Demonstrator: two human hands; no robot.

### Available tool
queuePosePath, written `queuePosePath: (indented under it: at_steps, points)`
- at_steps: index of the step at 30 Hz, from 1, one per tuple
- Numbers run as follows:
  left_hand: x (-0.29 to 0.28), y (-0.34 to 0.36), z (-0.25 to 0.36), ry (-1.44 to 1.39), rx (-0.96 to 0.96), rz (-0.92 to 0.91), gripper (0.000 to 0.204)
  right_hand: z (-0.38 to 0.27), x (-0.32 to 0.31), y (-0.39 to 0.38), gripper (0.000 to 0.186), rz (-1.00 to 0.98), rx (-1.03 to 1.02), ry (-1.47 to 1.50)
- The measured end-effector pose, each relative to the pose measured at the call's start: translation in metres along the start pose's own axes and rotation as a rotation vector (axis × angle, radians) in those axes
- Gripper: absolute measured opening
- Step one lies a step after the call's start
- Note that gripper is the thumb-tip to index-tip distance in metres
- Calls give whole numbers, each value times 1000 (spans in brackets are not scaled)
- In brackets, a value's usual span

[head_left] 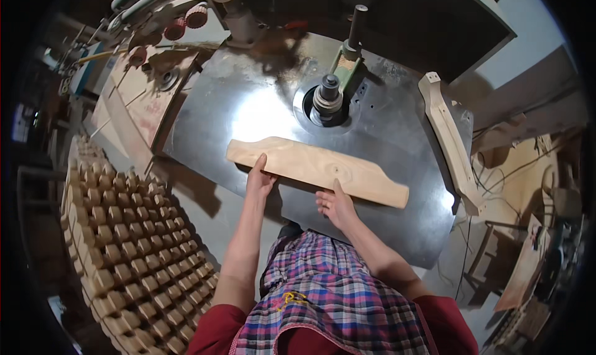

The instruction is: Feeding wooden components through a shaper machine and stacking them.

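A long pale wooden board (310, 165) with a curved, shaped far edge lies crosswise in front of me over the metal machine table (397, 231). My left hand (260, 178) is closed on its near edge toward the left end, thumb on top. Right of the middle, my right hand (336, 204) is at the near edge with its thumb tip against the wood. The other fingers of that hand are spread, showing in front of the edge and not wrapped round it. Beyond the board stands an upright spindle (328, 100) in a round table opening.
A green bracket (345, 66) stands behind the spindle. At the table's right edge lies a shaped wooden piece (450, 137). Rows of stacked wooden parts (133, 249) fill the lower left. A wooden panel (133, 106) is at the upper left, and cables (465, 255) hang at the right.
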State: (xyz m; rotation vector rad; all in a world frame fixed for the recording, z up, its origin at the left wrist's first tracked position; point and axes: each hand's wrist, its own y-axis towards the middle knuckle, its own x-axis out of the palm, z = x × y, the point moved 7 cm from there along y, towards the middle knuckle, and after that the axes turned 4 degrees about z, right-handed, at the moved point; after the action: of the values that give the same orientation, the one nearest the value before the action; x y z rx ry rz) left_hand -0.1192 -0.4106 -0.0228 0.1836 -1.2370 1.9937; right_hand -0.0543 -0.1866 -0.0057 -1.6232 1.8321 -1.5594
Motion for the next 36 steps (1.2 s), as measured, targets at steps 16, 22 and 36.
queuePosePath:
  at_steps: [16,22,36]
  points:
    - [-64,64,128,-105,33,79,39,-34,151,117,63,91,-320,-14]
    - [-91,72,161,-115,57,102,38,-6,184,124,61,103,-287,-20]
    - [-107,81,209,-111,116,114,38,-1,243,141,56,73,-275,-52]
